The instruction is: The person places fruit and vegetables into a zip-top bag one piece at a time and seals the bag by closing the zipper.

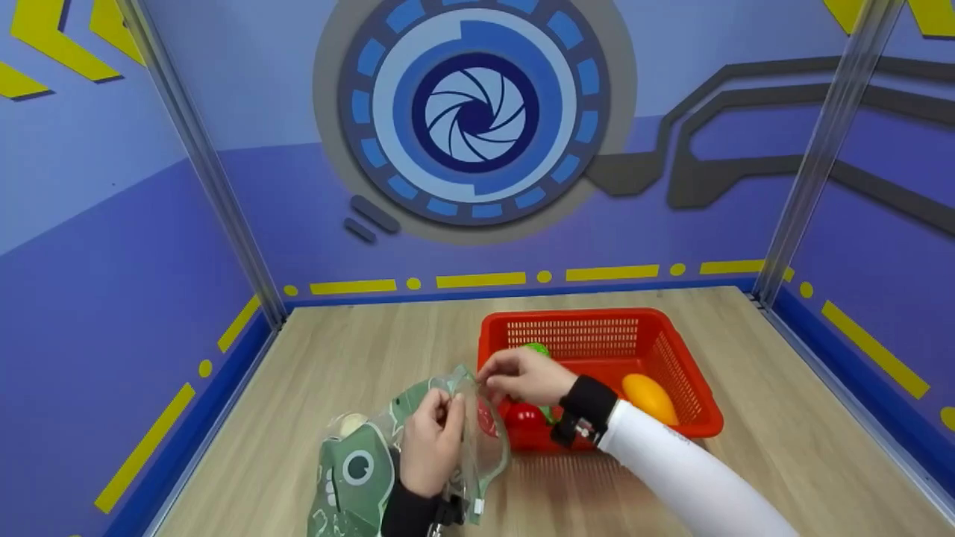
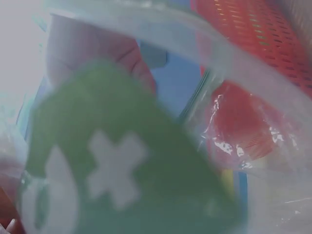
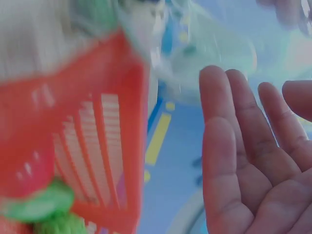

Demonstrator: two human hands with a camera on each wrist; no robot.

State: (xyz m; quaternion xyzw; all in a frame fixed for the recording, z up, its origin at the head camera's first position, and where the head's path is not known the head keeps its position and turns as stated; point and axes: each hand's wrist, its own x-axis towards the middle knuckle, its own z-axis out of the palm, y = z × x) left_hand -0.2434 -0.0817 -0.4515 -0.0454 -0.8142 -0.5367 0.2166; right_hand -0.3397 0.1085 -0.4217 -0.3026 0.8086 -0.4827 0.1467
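Observation:
In the head view my left hand (image 1: 433,444) pinches the rim of a clear slider zip bag (image 1: 347,477) printed with a green cartoon face. The bag's mouth faces right, with its white slider (image 1: 478,507) low on the edge. Beside that mouth is my right hand (image 1: 530,378), over the basket's left side. The right wrist view shows its fingers (image 3: 219,156) loosely extended, the thumb apart, nothing held. A red item (image 1: 486,419) shows through the clear plastic near the mouth, and a cream round item (image 1: 353,425) at the bag's far left.
A red plastic basket (image 1: 582,315) stands right of the bag. It holds a yellow-orange mango-like fruit (image 1: 649,399), a shiny red item (image 1: 526,416) and a green bumpy item (image 1: 537,348). Blue printed walls (image 1: 246,209) enclose the wooden table (image 1: 358,328) at the back and sides.

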